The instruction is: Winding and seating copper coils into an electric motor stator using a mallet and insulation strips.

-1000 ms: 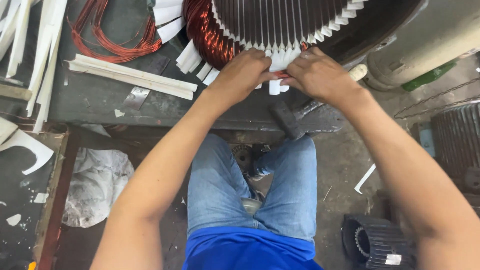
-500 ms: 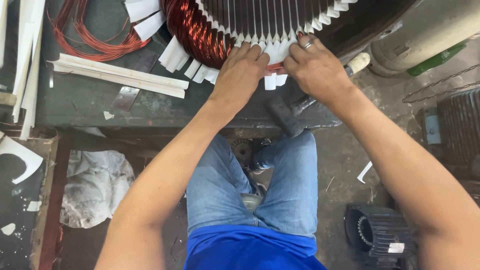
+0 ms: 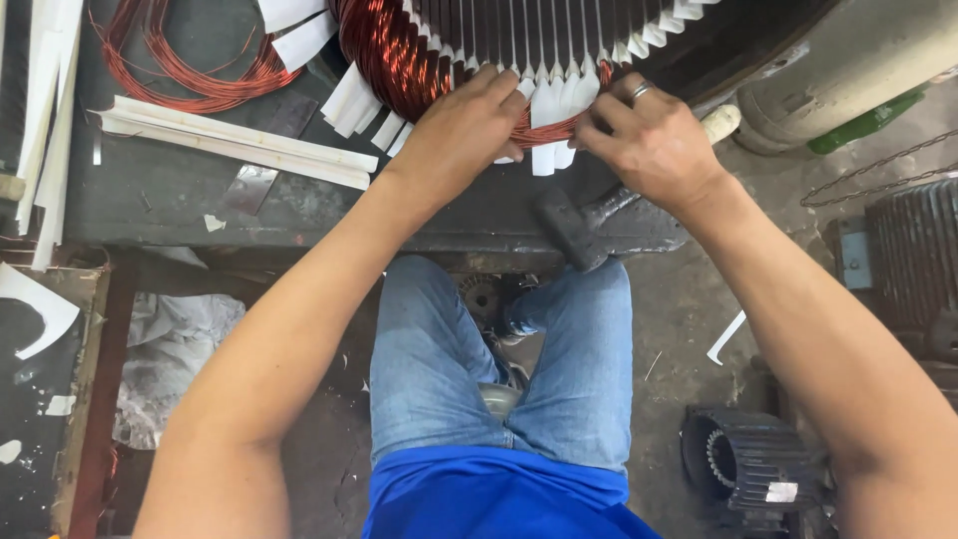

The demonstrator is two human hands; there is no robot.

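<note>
Both hands are sitting a little lower and nearer than a moment ago, and the stator has slid upward out of view. Fingers of the left hand point(image 3: 461, 130) are curling closed over the copper winding point(image 3: 394, 55) and pressing on the white insulation strips point(image 3: 555, 110) at the near edge of the stator core point(image 3: 519, 30). Those of the right hand point(image 3: 649, 140), one wearing a ring, are pinching closed on the same strips from the other side. I am judging that the thin paper could be tearing or slipping out of its slot if the fingers are pulling sideways, and the enamel wire could be getting scratched. A hammer point(image 3: 589, 225) is lying just below the right hand on the dark workbench point(image 3: 160, 195), near the edge, crowding the wrist. Loose copper wire loops point(image 3: 180, 60) and long white strips point(image 3: 230, 145) are lying well to the left
</note>
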